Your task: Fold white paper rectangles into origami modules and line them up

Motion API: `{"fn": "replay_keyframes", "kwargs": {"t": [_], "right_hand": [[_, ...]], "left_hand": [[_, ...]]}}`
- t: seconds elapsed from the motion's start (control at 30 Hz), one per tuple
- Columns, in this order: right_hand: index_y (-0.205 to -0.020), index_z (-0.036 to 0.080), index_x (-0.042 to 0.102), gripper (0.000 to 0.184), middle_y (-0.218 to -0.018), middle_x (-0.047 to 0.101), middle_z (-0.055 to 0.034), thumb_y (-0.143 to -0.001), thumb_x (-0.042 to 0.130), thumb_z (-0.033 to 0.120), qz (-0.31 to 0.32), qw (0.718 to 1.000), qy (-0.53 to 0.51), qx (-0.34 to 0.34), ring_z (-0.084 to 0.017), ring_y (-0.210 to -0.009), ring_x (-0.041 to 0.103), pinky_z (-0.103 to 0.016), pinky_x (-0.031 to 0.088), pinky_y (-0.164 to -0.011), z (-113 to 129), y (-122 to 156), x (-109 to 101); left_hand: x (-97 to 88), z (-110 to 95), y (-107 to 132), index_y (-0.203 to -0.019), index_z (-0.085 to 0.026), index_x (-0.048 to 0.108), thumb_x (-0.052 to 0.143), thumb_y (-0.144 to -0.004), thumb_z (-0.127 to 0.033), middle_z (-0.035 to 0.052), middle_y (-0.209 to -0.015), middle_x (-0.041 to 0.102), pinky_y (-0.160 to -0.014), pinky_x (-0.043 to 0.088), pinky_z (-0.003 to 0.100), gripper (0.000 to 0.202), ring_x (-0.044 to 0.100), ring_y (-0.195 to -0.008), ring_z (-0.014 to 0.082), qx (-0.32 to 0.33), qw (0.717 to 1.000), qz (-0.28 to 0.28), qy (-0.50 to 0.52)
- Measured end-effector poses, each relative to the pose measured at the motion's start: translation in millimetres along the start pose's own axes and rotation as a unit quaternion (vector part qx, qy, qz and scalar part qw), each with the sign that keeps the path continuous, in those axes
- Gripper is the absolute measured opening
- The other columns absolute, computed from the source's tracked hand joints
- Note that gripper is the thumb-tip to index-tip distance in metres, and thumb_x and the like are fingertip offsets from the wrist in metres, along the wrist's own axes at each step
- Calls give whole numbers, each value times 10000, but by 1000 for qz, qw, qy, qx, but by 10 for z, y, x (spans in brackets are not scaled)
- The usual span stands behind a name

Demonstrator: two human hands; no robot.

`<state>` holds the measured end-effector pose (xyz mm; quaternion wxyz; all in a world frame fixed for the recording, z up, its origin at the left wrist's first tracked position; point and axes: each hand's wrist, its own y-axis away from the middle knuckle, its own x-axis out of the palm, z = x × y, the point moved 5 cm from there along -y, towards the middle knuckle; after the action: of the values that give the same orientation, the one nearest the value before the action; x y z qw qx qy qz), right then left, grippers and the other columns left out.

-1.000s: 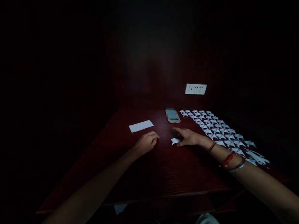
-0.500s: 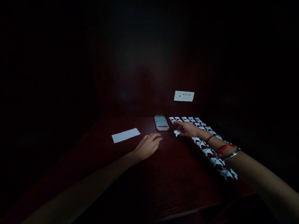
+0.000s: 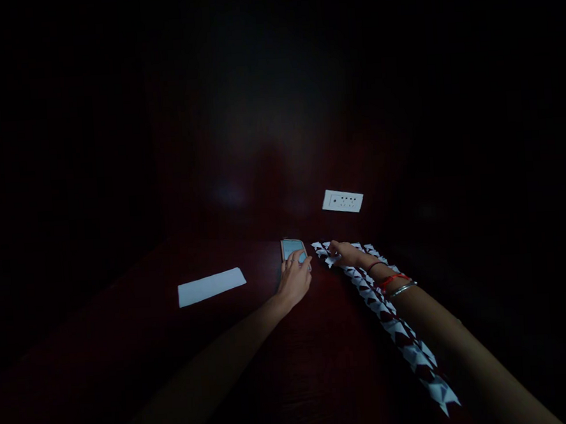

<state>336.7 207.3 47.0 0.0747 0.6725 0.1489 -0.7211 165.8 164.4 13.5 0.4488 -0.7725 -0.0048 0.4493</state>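
My left hand [image 3: 295, 281] lies over the lower part of a phone [image 3: 293, 244] with a lit screen. Its fingers are apart, bent over the screen and edges; whether they grip the phone is hard to see. To the right, my right hand [image 3: 349, 253] has its fingertips closed on a small folded white paper piece [image 3: 332, 261], at the left edge of the rows. Several similar pointed paper pieces [image 3: 393, 328] run in rows along the right side of the dark red table [image 3: 320, 357]. My right forearm hides part of them.
A white paper strip [image 3: 211, 287] lies flat on the left of the table. Behind the table, a white socket panel [image 3: 342, 200] is fixed to the dark wall. Deep shadow covers both sides.
My left hand has moved forward from the bare tabletop onto the phone. My right hand has brought the paper piece to the rows' left edge. The view has tilted and shifted slightly.
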Motion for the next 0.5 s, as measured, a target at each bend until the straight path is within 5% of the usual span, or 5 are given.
{"fn": "replay_keyframes", "kwargs": {"t": [0.5], "right_hand": [[-922,172,466,396,-866,600,-32,-566,628,116,32,999,-19,-14,-147,-787,545,-213,377,-646,-123,-292,247]], "left_hand": [[131,39,15,-936,-188,515,424,-749,-148,72,-1130,386,-879,281,368,211,308,-1092,219,1,999,43,-16]]}}
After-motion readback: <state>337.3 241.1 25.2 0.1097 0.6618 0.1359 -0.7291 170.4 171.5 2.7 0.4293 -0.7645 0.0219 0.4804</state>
